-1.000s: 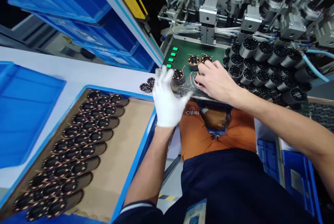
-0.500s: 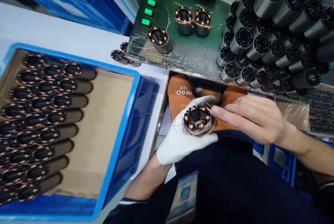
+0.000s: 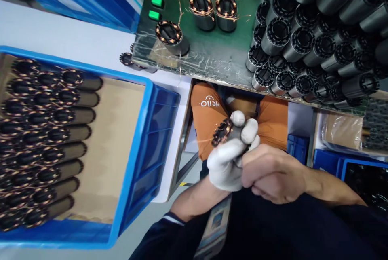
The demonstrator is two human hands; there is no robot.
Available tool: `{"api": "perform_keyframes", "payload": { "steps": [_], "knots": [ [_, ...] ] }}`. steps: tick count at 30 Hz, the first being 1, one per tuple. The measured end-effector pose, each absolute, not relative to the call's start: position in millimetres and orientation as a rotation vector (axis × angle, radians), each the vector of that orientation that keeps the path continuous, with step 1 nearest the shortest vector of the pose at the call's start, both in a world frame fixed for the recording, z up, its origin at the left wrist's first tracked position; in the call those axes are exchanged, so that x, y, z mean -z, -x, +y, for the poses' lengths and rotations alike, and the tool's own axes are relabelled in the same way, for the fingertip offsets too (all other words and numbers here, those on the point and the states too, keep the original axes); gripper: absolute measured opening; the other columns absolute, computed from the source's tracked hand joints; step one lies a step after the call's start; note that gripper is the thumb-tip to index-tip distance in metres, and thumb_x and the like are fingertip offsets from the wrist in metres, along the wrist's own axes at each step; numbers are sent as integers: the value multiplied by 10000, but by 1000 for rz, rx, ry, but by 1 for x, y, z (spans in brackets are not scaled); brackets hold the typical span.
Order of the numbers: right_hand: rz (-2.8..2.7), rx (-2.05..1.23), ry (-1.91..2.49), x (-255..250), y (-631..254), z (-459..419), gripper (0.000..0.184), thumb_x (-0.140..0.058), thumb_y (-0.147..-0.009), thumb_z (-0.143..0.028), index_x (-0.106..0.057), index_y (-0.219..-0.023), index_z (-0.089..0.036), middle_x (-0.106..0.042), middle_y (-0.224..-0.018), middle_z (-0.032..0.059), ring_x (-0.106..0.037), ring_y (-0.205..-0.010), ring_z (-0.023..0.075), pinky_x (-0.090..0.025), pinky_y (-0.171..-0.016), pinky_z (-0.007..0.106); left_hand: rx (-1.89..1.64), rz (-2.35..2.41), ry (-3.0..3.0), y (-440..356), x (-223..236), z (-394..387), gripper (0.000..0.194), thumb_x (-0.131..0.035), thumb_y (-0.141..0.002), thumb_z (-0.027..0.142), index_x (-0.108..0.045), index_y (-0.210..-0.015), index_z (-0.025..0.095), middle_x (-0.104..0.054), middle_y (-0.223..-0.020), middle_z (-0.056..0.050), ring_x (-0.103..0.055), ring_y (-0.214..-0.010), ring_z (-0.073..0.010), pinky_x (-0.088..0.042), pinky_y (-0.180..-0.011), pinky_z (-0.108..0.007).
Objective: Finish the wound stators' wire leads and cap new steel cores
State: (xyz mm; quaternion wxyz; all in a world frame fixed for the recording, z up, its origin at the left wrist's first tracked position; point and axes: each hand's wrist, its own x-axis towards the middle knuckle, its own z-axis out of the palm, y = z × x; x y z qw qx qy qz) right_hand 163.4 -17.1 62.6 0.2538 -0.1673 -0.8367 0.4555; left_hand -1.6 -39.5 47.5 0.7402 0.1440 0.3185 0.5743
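Note:
My left hand (image 3: 232, 161), in a white glove, is wrapped round a copper-wound motor stator (image 3: 222, 132), which lies tilted on its side above my lap. Bare and closed, my right hand (image 3: 273, 173) presses up beside the glove at the stator's other end. Its fingertips are curled in, and whatever they pinch is hidden. On the green bench plate (image 3: 209, 51) stand three more wound stators: one by the front left (image 3: 172, 37) and two side by side farther back, one of them here (image 3: 226, 11).
Stacked stator cores without copper (image 3: 303, 45) crowd the plate's right side. A blue tray (image 3: 145, 102) at left holds rows of wound stators (image 3: 57, 134). Green buttons (image 3: 157, 1) line the plate's left edge. Small black-topped cores (image 3: 129, 60) sit beside the plate.
My left hand went from open over the plate to holding a stator above my lap, then tipped it sideways. My right hand left the plate and closed beside it. The view shifted downward.

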Motion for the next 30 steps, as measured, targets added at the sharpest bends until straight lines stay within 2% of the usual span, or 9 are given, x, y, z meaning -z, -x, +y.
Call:
{"api": "perform_keyframes", "payload": {
  "steps": [3,6,8,12,16,20,24,27,30],
  "knots": [
    [-2072,-1225,389,-67,-179,-12,201,-599,-1185,-314,-694,-1030,-229,-746,-894,51,-696,-781,185,-582,-727,327,-1394,980,-578,11,-41,-22,534,-715,-917,802,-580,-1081,312,-529,-954,14,-259,-559,-116,-339,-477,-308],
    [-1892,-1451,687,-76,-186,-3,393,-615,-1189,-551,-710,-1040,-200,-711,-829,17,-622,-668,141,-508,-622,275,-1444,1207,-1118,26,-33,-10,447,-927,-843,618,-656,-993,295,-610,-1058,-31,-587,-820,-192,-580,-811,-392],
    [-1844,-1592,905,-78,-186,4,487,-654,-1142,-667,-674,-966,-213,-641,-757,-27,-528,-591,112,-421,-551,251,-1337,1193,-1394,32,-30,-10,427,-1022,-776,464,-712,-1010,286,-655,-1119,-59,-682,-1051,-273,-598,-978,-456],
    [-1776,-1682,927,-68,-181,7,510,-624,-1185,-468,-486,-756,-229,-449,-637,-71,-393,-555,90,-321,-552,256,-1272,1097,-1439,32,-29,-25,528,-1013,-833,409,-711,-1245,276,-733,-1252,-90,-733,-1174,-301,-619,-1042,-466],
    [-1710,-1736,833,-49,-176,-4,485,-613,-1186,-425,-511,-754,-229,-473,-621,-69,-409,-528,91,-316,-524,250,-1180,845,-768,23,-34,-35,601,-904,-918,632,-703,-1348,264,-748,-1136,-86,-725,-887,-218,-628,-799,-365],
    [-1908,-1482,839,-50,-174,-4,393,-626,-1147,-272,-551,-765,-217,-560,-774,-18,-535,-684,120,-446,-646,255,-1179,678,-245,9,-36,-34,588,-967,-796,601,-647,-1163,270,-577,-837,34,-343,-502,-55,-291,-442,-221],
    [-1801,-1350,639,-59,-164,8,335,-642,-1098,-252,-560,-774,-224,-720,-1111,102,-662,-916,194,-576,-765,334,-1186,875,-293,3,-23,-36,463,-833,-815,607,-611,-1030,263,-651,-924,-12,-533,-600,-129,-489,-536,-294],
    [-1692,-1521,510,-57,-150,12,398,-575,-1145,-296,-473,-764,-246,-686,-905,54,-603,-746,160,-550,-698,327,-1078,1014,-389,8,-9,-44,522,-704,-926,718,-697,-1164,253,-757,-1036,-80,-766,-947,-283,-652,-819,-429],
    [-1810,-1593,578,-44,-138,4,438,-517,-1170,-350,-382,-762,-267,-574,-807,22,-538,-707,149,-496,-671,318,-1007,1000,-344,18,2,-50,562,-773,-935,698,-729,-1264,245,-787,-1034,-80,-790,-1041,-289,-654,-906,-429]
  ]
}}
